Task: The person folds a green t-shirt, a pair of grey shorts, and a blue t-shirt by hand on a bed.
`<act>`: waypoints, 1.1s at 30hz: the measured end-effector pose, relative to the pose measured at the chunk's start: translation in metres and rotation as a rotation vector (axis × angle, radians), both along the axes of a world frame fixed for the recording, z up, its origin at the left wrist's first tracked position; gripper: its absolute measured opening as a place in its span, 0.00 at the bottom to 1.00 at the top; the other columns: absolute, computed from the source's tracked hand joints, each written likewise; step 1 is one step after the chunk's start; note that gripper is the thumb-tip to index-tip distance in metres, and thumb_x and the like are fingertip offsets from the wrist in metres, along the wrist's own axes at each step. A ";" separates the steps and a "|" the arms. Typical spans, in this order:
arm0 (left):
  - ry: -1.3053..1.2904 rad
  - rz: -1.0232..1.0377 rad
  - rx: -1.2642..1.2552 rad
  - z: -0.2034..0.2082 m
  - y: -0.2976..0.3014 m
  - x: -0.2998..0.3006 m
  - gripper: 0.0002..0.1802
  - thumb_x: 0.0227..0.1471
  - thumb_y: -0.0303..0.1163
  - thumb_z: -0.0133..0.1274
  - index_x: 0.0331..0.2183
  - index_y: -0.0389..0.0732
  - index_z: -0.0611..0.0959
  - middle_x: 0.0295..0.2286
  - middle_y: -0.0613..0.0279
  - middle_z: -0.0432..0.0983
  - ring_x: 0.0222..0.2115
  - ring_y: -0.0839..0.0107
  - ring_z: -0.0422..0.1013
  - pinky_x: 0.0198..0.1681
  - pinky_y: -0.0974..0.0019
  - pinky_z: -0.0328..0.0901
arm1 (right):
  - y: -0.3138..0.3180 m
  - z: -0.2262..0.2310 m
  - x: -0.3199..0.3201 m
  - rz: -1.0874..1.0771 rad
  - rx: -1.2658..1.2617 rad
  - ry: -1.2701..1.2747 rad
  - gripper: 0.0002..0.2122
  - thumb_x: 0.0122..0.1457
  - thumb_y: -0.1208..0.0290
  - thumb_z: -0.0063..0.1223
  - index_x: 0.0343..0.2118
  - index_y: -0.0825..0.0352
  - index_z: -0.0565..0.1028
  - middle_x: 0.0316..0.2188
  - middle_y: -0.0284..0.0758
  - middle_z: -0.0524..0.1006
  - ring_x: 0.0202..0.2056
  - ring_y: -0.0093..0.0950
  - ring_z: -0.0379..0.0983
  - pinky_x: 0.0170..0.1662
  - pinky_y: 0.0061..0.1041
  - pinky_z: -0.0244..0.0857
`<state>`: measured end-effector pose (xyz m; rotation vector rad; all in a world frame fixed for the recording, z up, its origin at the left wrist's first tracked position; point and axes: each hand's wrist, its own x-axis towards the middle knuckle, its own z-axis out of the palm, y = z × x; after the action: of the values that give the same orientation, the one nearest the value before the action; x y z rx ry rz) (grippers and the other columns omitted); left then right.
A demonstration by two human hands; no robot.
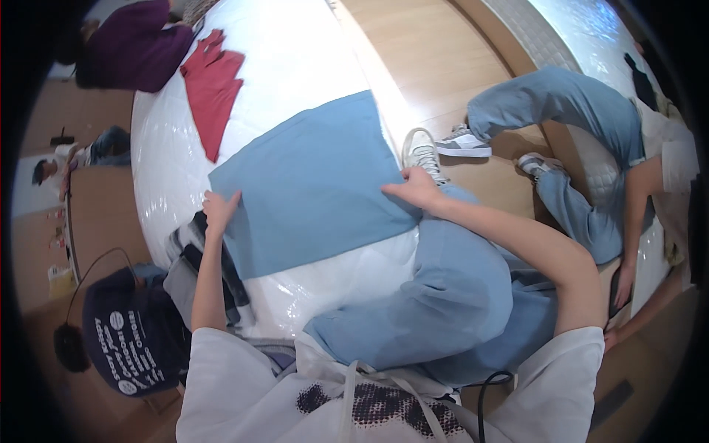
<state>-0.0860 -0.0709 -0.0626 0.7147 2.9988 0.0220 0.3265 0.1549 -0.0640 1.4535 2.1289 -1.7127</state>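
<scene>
A flat piece of light blue cloth, with four roughly straight sides, lies spread over a white plastic-covered mattress. From these folds I cannot tell which garment it is. My left hand is closed on its left edge, thumb on top and the other fingers partly hidden underneath. On the opposite edge, my right hand pinches the cloth between thumb and fingers, close to my raised leg. The cloth lies mostly smooth, with faint creases and its far right corner pointing away from me.
A red garment lies further off on the mattress. Dark and grey folded clothes are heaped beside my left forearm. My shoe rests by the mattress's right edge. Other people sit at left and right, one in blue jeans close by on the right.
</scene>
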 end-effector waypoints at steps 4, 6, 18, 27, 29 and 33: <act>-0.166 -0.154 0.205 -0.009 -0.054 -0.011 0.42 0.37 0.54 0.64 0.41 0.24 0.71 0.39 0.34 0.71 0.42 0.46 0.70 0.45 0.54 0.65 | -0.011 -0.008 -0.007 0.044 0.076 -0.046 0.25 0.40 0.58 0.64 0.35 0.77 0.76 0.33 0.47 0.78 0.37 0.36 0.76 0.41 0.29 0.69; -0.049 -0.285 0.114 -0.013 -0.057 -0.010 0.38 0.38 0.54 0.64 0.36 0.26 0.75 0.36 0.37 0.74 0.40 0.46 0.71 0.44 0.54 0.65 | -0.004 -0.011 -0.003 0.187 0.101 -0.055 0.21 0.41 0.60 0.63 0.32 0.76 0.77 0.30 0.45 0.78 0.34 0.32 0.76 0.36 0.29 0.69; -0.909 -0.273 0.294 0.044 0.087 0.281 0.35 0.51 0.48 0.54 0.52 0.30 0.71 0.49 0.47 0.70 0.49 0.57 0.67 0.53 0.59 0.62 | 0.042 -0.044 0.084 0.260 0.154 -0.045 0.22 0.39 0.58 0.63 0.30 0.75 0.78 0.33 0.46 0.79 0.37 0.34 0.77 0.39 0.33 0.72; -0.988 -0.224 0.290 0.057 0.115 0.273 0.34 0.51 0.46 0.54 0.52 0.31 0.71 0.49 0.49 0.70 0.50 0.58 0.67 0.54 0.58 0.61 | 0.054 0.021 0.106 -0.303 -0.314 0.142 0.34 0.43 0.55 0.62 0.50 0.75 0.67 0.48 0.46 0.72 0.47 0.38 0.71 0.48 0.35 0.68; -1.007 -0.196 0.295 0.056 0.117 0.267 0.33 0.51 0.45 0.55 0.51 0.31 0.71 0.49 0.49 0.70 0.50 0.58 0.66 0.54 0.58 0.61 | 0.050 0.023 0.106 -0.222 -0.384 0.216 0.35 0.45 0.56 0.61 0.52 0.74 0.63 0.49 0.46 0.70 0.49 0.37 0.69 0.50 0.35 0.66; -1.031 -0.135 0.319 0.055 0.115 0.253 0.32 0.51 0.44 0.55 0.51 0.31 0.71 0.49 0.50 0.70 0.50 0.59 0.66 0.54 0.58 0.60 | 0.050 0.014 0.092 -0.245 -0.355 0.249 0.34 0.45 0.56 0.61 0.52 0.73 0.64 0.49 0.45 0.70 0.48 0.36 0.69 0.50 0.34 0.66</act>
<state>0.1669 0.0443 -0.0076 0.6417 1.9670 0.6517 0.4181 0.2048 -0.0498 1.5098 1.6684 -2.3241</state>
